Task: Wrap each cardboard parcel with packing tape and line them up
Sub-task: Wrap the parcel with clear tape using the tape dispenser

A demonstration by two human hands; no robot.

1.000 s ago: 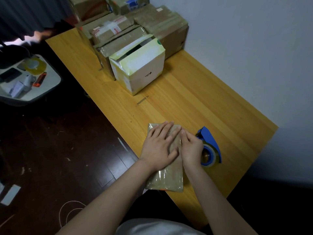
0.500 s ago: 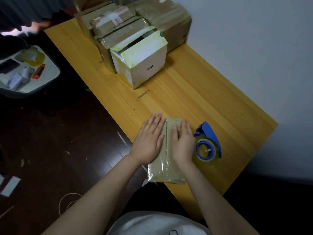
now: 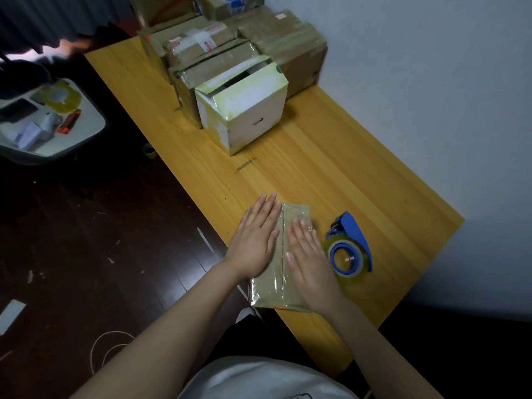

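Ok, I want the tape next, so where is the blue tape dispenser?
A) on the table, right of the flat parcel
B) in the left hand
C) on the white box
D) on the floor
A: the blue tape dispenser lies on the table just right of the flat parcel, beside the right hand.

Both forearms reach forward from near; the left hand (image 3: 254,241) and right hand (image 3: 309,254) lie flat, fingers straight, side by side.
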